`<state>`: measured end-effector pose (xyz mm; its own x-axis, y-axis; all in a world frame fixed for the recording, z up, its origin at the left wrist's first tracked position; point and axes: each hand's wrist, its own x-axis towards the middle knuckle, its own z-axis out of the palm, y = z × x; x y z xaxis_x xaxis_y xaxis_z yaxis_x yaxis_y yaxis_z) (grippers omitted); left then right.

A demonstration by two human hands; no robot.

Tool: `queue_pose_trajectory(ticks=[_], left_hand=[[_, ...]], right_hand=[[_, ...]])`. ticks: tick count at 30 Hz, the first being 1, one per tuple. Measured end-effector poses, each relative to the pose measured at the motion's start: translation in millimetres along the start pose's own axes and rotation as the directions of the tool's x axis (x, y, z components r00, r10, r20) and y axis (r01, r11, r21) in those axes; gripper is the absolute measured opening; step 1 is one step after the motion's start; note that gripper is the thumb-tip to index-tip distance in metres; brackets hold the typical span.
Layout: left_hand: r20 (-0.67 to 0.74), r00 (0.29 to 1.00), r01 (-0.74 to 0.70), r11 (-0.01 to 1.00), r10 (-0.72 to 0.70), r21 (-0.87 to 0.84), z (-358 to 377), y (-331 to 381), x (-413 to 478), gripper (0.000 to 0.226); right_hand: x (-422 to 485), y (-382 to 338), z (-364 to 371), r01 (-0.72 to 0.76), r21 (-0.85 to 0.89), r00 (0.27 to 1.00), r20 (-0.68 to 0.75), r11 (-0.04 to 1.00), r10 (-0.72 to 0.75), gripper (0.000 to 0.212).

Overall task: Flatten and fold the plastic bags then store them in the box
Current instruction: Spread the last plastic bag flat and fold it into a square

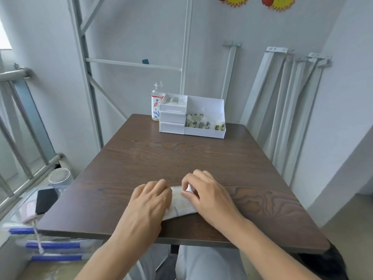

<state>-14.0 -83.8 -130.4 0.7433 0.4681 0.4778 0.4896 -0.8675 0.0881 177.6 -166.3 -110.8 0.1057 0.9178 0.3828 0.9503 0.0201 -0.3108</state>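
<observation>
1. Right-hand grip: the thumb and fingertips of the right hand (207,196) are curled and pinch a raised white edge of the plastic bag (181,208) at its far end. Keep this pinch light and close to the crease, as the film is probably slippery and may slide out as it is turned over.
2. Left-hand grip: the left hand (150,201) makes no pinch. Its fingers lie extended on the bag's left part and press it to the desk (181,154). Use this hand as the clamp, pressing flat along the fold line to expel air.
3. Work item: the bag is a narrow, pale strip with faint print. It lies between the two hands near the desk's near edge, and both hands partly cover it.
4. Step in hand (judged): folding the strip into a compact packet. Bring the pinched edge over squarely, align the edges, then smooth from the crease outward. Trapped air may spring the packet open.
5. Pose: both forearms enter from the near edge and converge on the bag. The wrists are low and the palms face down.
6. Destination: the white box (214,102) stands at the desk's far edge, well apart from the hands. Its open right compartment holds a row of folded bags (203,124), and drawers occupy its left side. Aim for a packet like those already stored.
</observation>
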Motion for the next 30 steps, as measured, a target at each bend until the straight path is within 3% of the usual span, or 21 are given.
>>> queue_pose_trajectory(ticks=[4, 8, 16, 19, 21, 23, 26, 27, 28, 30], left_hand=[[0.030, 0.995, -0.091, 0.996, 0.091, -0.016, -1, -7, -2, 0.044], [0.039, 0.997, -0.063, 0.997, 0.065, -0.032, 4, -17, -3, 0.050], [-0.003, 0.997, 0.070, 0.979, -0.072, -0.193, 6, -39, 22, 0.045], [-0.069, 0.997, -0.041, 0.964, 0.024, -0.262, -9, -28, 17, 0.041], [-0.057, 0.994, -0.107, 0.943, 0.094, -0.316, -15, -18, 10, 0.017], [-0.012, 0.994, -0.104, 0.959, 0.105, -0.265, -15, -12, 6, 0.019], [-0.034, 0.999, -0.043, 0.953, 0.034, -0.301, -12, -13, 8, 0.010], [-0.051, 0.998, 0.011, 0.912, -0.035, -0.411, -14, -13, 11, 0.007], [-0.021, 0.992, 0.091, 0.807, -0.127, -0.583, -15, -12, 14, 0.013], [0.149, 0.962, 0.235, 0.414, -0.231, -0.879, -21, -9, 21, 0.006]], right_hand=[[-6, 7, -7, 0.159, -0.041, 0.981, 0.116, 0.986, -0.153, 0.039], [-17, 3, -22, 0.159, 0.000, 0.966, 0.205, 0.987, -0.155, 0.029], [-14, 0, -14, 0.223, -0.161, 0.962, 0.198, 0.961, -0.190, 0.047], [-8, -1, -14, 0.079, -0.041, 0.989, 0.126, 0.996, -0.073, 0.035], [-2, 0, -18, -0.069, 0.111, 0.989, 0.137, 0.991, 0.054, 0.018], [2, 2, -21, -0.161, 0.211, 0.979, 0.158, 0.964, 0.129, 0.005], [3, 1, -23, -0.202, 0.355, 0.976, 0.152, 0.913, 0.157, 0.014], [4, 0, -23, -0.206, 0.434, 0.978, 0.133, 0.877, 0.163, 0.018], [4, -2, -26, -0.219, 0.535, 0.976, 0.113, 0.816, 0.188, 0.019], [6, -7, -33, -0.267, 0.744, 0.957, 0.132, 0.613, 0.258, 0.021]])
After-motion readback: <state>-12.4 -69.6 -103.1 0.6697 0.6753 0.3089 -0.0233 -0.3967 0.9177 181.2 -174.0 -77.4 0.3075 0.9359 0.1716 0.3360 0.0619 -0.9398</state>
